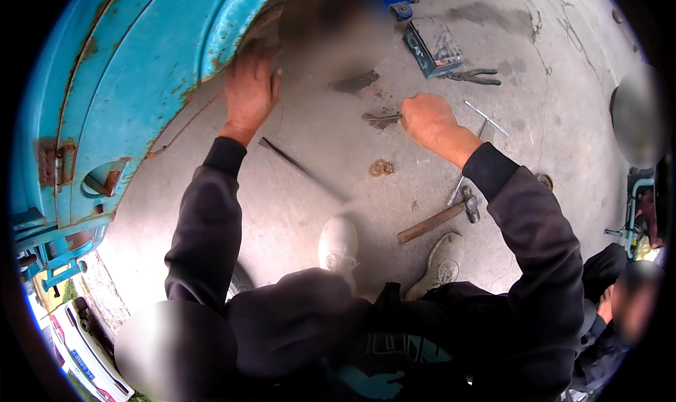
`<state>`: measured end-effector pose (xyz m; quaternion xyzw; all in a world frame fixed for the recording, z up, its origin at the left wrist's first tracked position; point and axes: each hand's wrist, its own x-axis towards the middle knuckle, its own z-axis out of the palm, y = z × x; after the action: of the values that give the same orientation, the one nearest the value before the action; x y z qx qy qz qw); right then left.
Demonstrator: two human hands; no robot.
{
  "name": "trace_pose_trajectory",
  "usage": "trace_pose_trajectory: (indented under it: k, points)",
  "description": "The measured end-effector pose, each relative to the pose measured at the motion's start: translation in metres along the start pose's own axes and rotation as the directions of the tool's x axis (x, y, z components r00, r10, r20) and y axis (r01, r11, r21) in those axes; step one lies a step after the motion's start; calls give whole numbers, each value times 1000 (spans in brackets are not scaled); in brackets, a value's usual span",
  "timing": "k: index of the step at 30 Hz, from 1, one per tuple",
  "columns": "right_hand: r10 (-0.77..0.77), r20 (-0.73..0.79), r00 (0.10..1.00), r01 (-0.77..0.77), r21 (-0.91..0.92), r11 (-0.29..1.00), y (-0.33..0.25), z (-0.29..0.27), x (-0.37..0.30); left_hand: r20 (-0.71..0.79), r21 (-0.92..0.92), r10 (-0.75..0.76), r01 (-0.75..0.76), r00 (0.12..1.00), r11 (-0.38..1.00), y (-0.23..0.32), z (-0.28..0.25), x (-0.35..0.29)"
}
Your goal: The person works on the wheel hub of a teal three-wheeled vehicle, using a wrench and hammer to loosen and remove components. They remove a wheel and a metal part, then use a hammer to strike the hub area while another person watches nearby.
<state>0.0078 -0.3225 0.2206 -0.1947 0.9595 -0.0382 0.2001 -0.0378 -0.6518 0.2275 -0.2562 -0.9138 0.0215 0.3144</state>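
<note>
My left hand (250, 92) is raised beside the lower edge of a turquoise, rust-marked vehicle panel (151, 64). Its fingers are stretched out, with nothing visible in them; the tips are partly lost in shadow, so I cannot tell whether they touch the panel. My right hand (431, 118) is closed around the handle of a dark wrench (380, 120), whose jaw end points left. Below the right hand, a ball-peen hammer (433, 222) with a wooden handle lies on the concrete. A long thin metal bar (299, 167) lies on the floor below my left hand.
A worn dark box (434, 48) sits at the upper right, with pliers (475, 77) beside it. A T-handled tool (484, 124) lies past my right wrist. Rusty rings (381, 167) lie mid-floor. Another person (605, 303) is at the lower right; a white vehicle (88, 353) stands lower left.
</note>
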Motion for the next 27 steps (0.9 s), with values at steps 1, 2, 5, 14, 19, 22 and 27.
trace_pose_trajectory:
  k: [1, 2, 5, 14, 19, 22, 27]
  points:
    - [-19, -9, 1000, 19, -6, 1000, -5, 0, 4, 65, 17, -4, 3, 998, 1000, 0, 3, -18]
    - [-24, -13, 1000, 24, -15, 1000, -7, 1, 5, 128, 20, -4, 2, 992, 1000, 3, 12, -32]
    - [-11, 2, 1000, 11, -34, 999, -12, 6, 7, 20, 141, -261, 255, 965, 956, -29, 38, -44]
    - [38, -15, 999, -39, -7, 999, -12, 24, -6, 417, -10, -232, 260, 879, 966, -72, 81, -41]
    - [25, -40, 999, -25, -7, 1000, -17, 22, -7, 355, -55, -229, 264, 907, 963, -79, 76, -45]
    - [1, -110, 994, -2, -8, 1000, 0, 36, -5, 342, -117, -235, 289, 910, 950, -69, 74, -50]
    - [10, -4, 1000, -10, -7, 1000, -10, 19, -16, 433, -26, -230, 267, 872, 963, -68, 69, -37]
